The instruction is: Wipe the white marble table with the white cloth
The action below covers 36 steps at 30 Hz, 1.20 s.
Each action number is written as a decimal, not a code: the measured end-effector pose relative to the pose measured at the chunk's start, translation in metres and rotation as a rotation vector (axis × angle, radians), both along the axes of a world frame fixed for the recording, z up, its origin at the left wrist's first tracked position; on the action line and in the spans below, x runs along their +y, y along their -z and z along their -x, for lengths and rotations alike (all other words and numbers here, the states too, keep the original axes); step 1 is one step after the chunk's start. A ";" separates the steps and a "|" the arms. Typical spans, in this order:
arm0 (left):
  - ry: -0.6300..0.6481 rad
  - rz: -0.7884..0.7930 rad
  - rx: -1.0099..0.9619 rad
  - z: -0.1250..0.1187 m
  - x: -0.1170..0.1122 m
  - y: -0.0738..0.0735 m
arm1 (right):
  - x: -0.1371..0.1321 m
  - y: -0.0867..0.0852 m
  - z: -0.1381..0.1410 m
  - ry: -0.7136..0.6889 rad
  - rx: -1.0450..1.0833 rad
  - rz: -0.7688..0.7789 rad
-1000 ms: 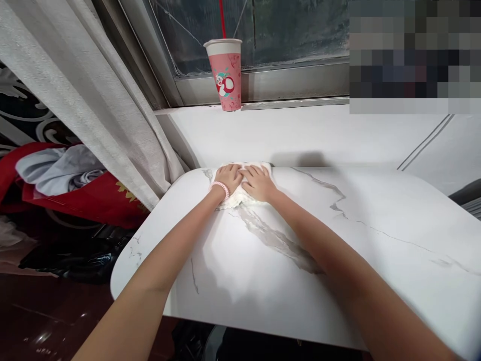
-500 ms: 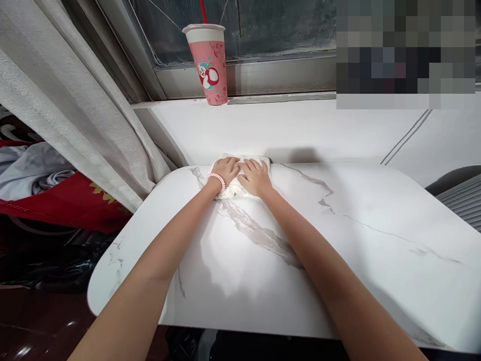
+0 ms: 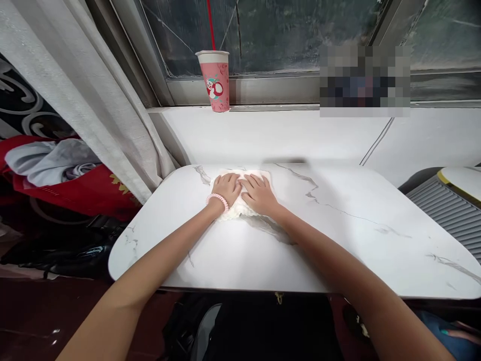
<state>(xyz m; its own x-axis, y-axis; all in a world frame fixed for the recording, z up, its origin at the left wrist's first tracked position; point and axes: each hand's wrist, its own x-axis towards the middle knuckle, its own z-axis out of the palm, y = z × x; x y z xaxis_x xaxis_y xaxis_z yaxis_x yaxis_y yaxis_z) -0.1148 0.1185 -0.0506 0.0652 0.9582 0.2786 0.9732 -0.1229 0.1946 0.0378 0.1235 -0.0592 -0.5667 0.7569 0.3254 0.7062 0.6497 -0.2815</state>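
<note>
You are pressing your left hand point(image 3: 227, 187) and right hand point(image 3: 259, 193) flat, fingers spread, on the white cloth point(image 3: 244, 208) near the marble surface's point(image 3: 356, 240) far edge; a pink cup point(image 3: 215, 80) is standing on the windowsill, a curtain point(image 3: 75, 90) hanging leftward.

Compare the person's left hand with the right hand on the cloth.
The left hand has a pink coiled band at its wrist; the right hand has a bare wrist. The left hand lies nearer the table's curtain-side end, the right hand beside it toward the table's middle. Both lie flat, palms down, fingers pointing toward the window, pressing on the same white cloth on the marble-look table, and they touch each other.
</note>
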 end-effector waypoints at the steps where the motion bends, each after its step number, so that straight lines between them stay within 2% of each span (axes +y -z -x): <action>1: -0.012 0.006 0.003 -0.004 -0.009 0.000 | -0.006 -0.001 -0.004 -0.016 -0.004 0.000; 7: -0.044 -0.001 0.038 -0.029 -0.060 0.002 | -0.043 -0.001 -0.034 -0.123 -0.040 -0.017; 12: 0.034 -0.016 0.063 -0.049 -0.096 0.006 | -0.080 0.002 -0.062 -0.146 -0.049 -0.074; 15: 0.083 -0.033 0.071 -0.059 -0.107 0.007 | -0.092 0.001 -0.076 -0.171 -0.075 -0.080; 18: 0.101 -0.019 0.075 -0.067 -0.105 0.005 | -0.089 -0.002 -0.086 -0.202 -0.091 -0.065; 21: 0.091 0.000 0.066 -0.074 -0.092 0.003 | -0.072 -0.004 -0.092 -0.228 -0.094 -0.052; 24: 0.067 0.008 0.048 -0.080 -0.068 0.002 | -0.044 -0.004 -0.095 -0.239 -0.092 -0.048; 32: 0.023 0.002 -0.027 -0.080 0.033 -0.003 | 0.052 -0.001 -0.081 -0.098 -0.021 -0.001; 36: 0.044 0.016 -0.049 -0.077 0.074 -0.005 | 0.084 -0.001 -0.075 -0.027 0.019 0.019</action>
<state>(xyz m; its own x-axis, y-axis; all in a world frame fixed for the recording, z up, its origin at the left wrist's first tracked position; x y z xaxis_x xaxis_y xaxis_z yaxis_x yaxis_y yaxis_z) -0.0375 0.1929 -0.0460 0.0941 0.9589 0.2676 0.9562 -0.1620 0.2440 0.1131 0.2075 -0.0582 -0.5809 0.7476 0.3219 0.6827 0.6628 -0.3074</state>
